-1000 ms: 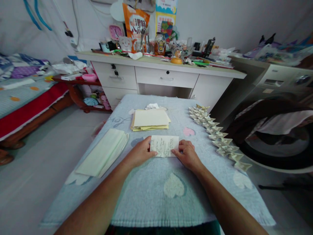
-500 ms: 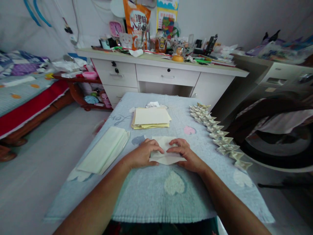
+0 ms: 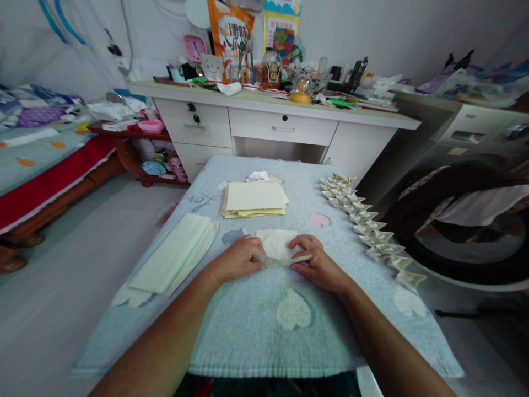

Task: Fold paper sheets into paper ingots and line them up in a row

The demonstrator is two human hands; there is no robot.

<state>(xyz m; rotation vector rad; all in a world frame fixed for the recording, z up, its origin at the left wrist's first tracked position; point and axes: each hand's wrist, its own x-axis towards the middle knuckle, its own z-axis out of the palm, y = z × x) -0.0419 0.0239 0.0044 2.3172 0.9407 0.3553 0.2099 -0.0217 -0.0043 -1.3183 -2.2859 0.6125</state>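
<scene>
A small pale sheet of paper (image 3: 276, 242) lies on the cloth-covered table, its near edge curled up into a narrow strip. My left hand (image 3: 243, 258) pinches the left end of that raised edge between thumb and fingers. On the right end, my right hand (image 3: 313, 263) grips the same edge, fingers bent over the sheet. Beyond the hands sits a stack of cream and yellow paper (image 3: 256, 197). Left of my left forearm is a pile of larger pale green-white sheets (image 3: 176, 256). Folded paper pieces with pointed ends (image 3: 369, 227) form a long row at the right.
A blue cloth with heart patterns (image 3: 248, 331) covers the table (image 3: 264, 366). Crumpled white tissue (image 3: 258, 176) lies behind the stack. Farther back stands a white desk (image 3: 285, 129) crowded with jars and packets. A front-loading washing machine (image 3: 467, 138) is at right, a bed (image 3: 45, 160) at left.
The sheet's near edge, which lay lower and flatter, is now lifted and rolled away from me. Both hands have closed on its ends and my left fingers have drawn back from the middle.
</scene>
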